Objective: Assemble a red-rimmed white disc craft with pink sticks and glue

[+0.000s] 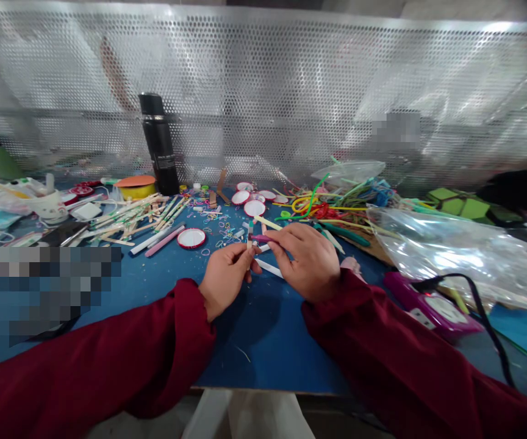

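Note:
Over the middle of the blue table, my left hand (229, 271) pinches the lower end of a thin upright craft stick (250, 231) with a green band near its top. My right hand (310, 259) grips a slim purple marker-like tool (263, 239), its tip against or just in front of the stick; I cannot tell which. The fingers of both hands nearly meet. Pale flat strips lie under and beside them, including a white strip (269, 268). A red-rimmed white lid (191, 238) rests left of my hands, and small coloured rubber bands (222, 225) are scattered behind them.
A heap of craft sticks (126, 219) lies at the left, with a black bottle (159, 146) behind it. Coloured pipe cleaners (318, 204) are piled at back right. A purple power strip (432, 305) with a cable and clear plastic bags (455, 250) lie at the right.

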### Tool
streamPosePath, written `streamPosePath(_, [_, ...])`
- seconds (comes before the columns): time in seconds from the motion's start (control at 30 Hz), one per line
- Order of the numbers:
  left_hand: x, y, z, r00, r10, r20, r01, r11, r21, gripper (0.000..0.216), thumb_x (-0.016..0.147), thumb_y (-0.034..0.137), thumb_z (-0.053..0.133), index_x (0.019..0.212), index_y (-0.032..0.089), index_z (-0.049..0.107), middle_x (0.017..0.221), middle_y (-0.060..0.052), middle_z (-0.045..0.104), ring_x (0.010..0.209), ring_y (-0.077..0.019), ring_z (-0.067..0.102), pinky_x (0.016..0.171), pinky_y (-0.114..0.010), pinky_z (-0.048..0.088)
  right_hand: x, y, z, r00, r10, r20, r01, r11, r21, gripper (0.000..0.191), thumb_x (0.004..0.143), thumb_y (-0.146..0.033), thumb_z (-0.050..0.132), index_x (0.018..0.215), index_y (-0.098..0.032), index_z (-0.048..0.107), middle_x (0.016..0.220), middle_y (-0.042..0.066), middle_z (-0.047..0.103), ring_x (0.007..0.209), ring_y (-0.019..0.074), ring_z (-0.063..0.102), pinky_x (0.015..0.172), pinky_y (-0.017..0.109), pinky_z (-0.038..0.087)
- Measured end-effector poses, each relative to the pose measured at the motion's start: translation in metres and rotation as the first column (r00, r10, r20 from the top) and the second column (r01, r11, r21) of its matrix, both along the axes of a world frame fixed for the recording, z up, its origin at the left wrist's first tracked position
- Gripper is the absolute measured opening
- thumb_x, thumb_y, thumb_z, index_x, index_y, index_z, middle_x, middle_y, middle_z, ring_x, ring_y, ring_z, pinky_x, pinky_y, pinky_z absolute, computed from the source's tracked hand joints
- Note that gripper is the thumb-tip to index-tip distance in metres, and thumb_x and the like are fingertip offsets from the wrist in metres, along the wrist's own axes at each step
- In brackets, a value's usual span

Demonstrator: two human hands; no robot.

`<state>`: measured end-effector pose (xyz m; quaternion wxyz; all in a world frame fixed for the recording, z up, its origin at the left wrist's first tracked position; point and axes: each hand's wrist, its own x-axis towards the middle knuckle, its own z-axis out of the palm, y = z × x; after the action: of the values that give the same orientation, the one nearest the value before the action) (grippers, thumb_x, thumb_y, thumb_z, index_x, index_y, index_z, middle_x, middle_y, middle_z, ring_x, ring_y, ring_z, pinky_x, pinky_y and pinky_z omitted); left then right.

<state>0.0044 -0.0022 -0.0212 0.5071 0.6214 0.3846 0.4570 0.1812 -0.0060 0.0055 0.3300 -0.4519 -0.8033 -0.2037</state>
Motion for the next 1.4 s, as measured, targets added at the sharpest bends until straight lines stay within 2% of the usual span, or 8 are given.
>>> streamPosePath(0.17, [0.0, -0.0005, 0.0006, 1.0, -0.002, -0.002, 0.002, 1.0, -0.014, 0.036, 0.088, 0.046, 0.051, 0.099, 0.016, 0.067, 0.069, 0.0, 0.063, 0.05, -0.0074, 0.049, 0.047, -0.02, 0.034, 0.0008, 0.0007, -0.0003, 1.0, -0.024, -0.007, 0.024, 1.0, 0.007, 0.026, 0.094, -0.027, 0.05, 0.11, -0.021, 0.069, 0.092, 0.007, 0.067, 0.088, 0.021, 0.059, 0.079, 0.034, 0.045])
streamPosePath(0.4, [0.0002, -0.0007, 0.0007, 1.0, 0.018, 0.014, -0.018, 1.0, -0.012, 0.037, 0.088, 0.047, 0.051, 0.099, 0.016, 0.067, 0.069, 0.0, 0.064, 0.05, -0.0077, 0.048, 0.047, -0.021, 0.033, 0.0004, -0.0002, 0.001, 1.0, 0.026, -0.002, -0.026, 1.0, -0.001, 0.024, 0.093, -0.028, 0.052, 0.107, -0.021, 0.07, 0.092, 0.007, 0.067, 0.088, 0.0206, 0.06, 0.081, 0.034, 0.047])
streamPosePath(0.63, [0.0007, -0.0009, 0.0013, 1.0, 0.011, 0.0, -0.011, 1.0, -0.016, 0.035, 0.087, 0.046, 0.052, 0.096, 0.016, 0.067, 0.069, 0.0, 0.064, 0.049, -0.0073, 0.048, 0.047, -0.021, 0.035, -0.0004, -0.0002, 0.0004, 1.0, -0.019, -0.011, 0.019, 1.0, -0.001, 0.025, 0.094, -0.027, 0.051, 0.109, -0.021, 0.069, 0.093, 0.007, 0.067, 0.089, 0.0212, 0.06, 0.08, 0.034, 0.046])
streamPosePath(0.87, [0.0005, -0.0014, 0.0017, 1.0, 0.028, 0.012, -0.028, 1.0, -0.014, 0.037, 0.087, 0.048, 0.052, 0.098, 0.017, 0.068, 0.069, -0.001, 0.063, 0.05, -0.0079, 0.048, 0.046, -0.02, 0.034, 0.0008, 0.0005, -0.0004, 1.0, 0.026, -0.009, -0.026, 1.0, -0.005, 0.023, 0.093, -0.028, 0.051, 0.107, -0.021, 0.069, 0.093, 0.007, 0.067, 0.088, 0.0205, 0.06, 0.081, 0.034, 0.046])
streamPosePath(1.4, [0.0007, -0.0008, 0.0006, 1.0, 0.016, -0.001, -0.016, 1.0, -0.015, 0.033, 0.088, 0.045, 0.051, 0.094, 0.016, 0.066, 0.069, 0.0, 0.063, 0.05, -0.0074, 0.048, 0.046, -0.02, 0.033, 0.0012, 0.0014, -0.0001, 1.0, -0.006, -0.016, 0.006, 1.0, 0.008, 0.024, 0.093, -0.028, 0.051, 0.107, -0.02, 0.069, 0.092, 0.007, 0.067, 0.088, 0.021, 0.06, 0.08, 0.034, 0.046])
